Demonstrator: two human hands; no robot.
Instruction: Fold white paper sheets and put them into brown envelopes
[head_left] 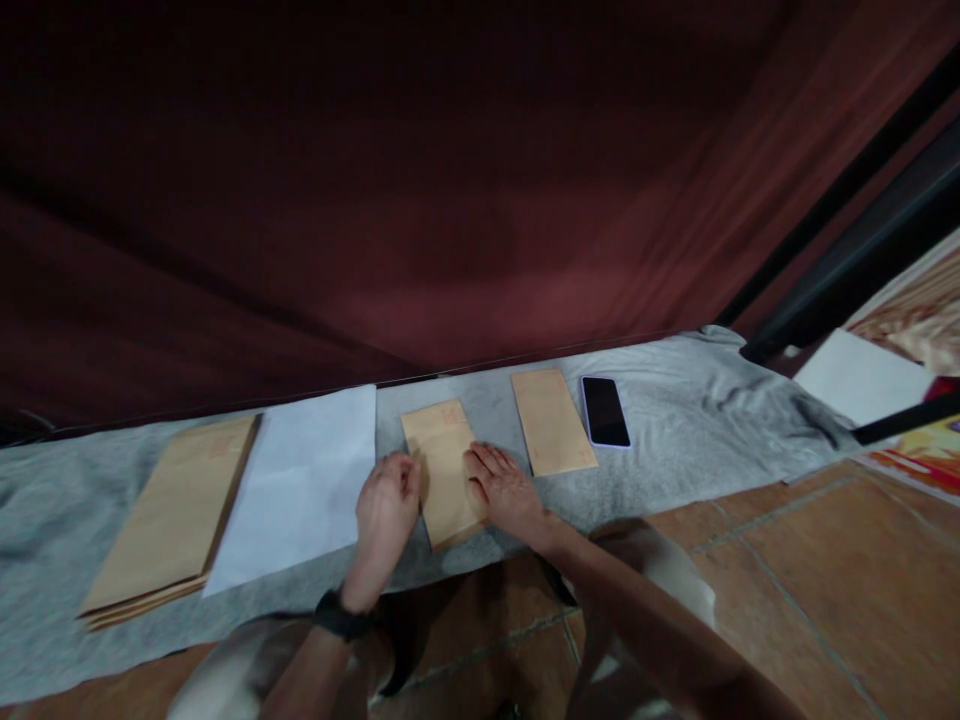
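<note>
A brown envelope lies in the middle of a grey cloth, straight in front of me. My left hand is curled at the envelope's left edge, fingertips pinched on that edge. My right hand lies flat with fingers stretched out on the envelope's right side, pressing it down. A black band sits on my left wrist. Another brown envelope lies apart to the right.
A stack of brown envelopes sits at the left, with white paper sheets beside it. A black phone lies right of the second envelope. Dark red fabric hangs behind. Tiled floor is in front, and more white paper at far right.
</note>
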